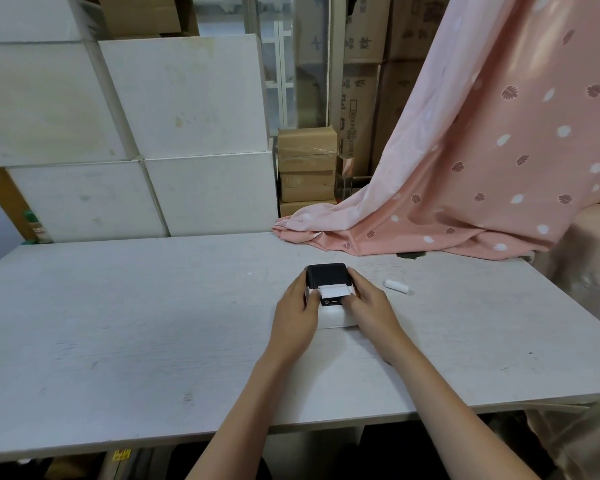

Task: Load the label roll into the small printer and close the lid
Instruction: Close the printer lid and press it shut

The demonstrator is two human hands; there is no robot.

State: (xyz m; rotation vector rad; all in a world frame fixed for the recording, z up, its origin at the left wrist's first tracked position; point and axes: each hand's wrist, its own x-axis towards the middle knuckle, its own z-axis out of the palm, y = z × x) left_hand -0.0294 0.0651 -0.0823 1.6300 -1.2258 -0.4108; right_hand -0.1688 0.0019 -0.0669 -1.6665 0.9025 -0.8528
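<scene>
Both hands clasp the small printer (331, 308) mid-table: left hand (297, 306) and right hand (369, 304) grip its sides; white label paper (333, 291) shows under the black lid (327, 274).

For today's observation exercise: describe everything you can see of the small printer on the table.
The small printer is a compact box, seemingly plastic: white body, black lid on top, and a black panel with a power symbol in front. A white label strip shows between lid and panel. It stands upright on the white table, gripped on its sides by the left hand and right hand.
</scene>
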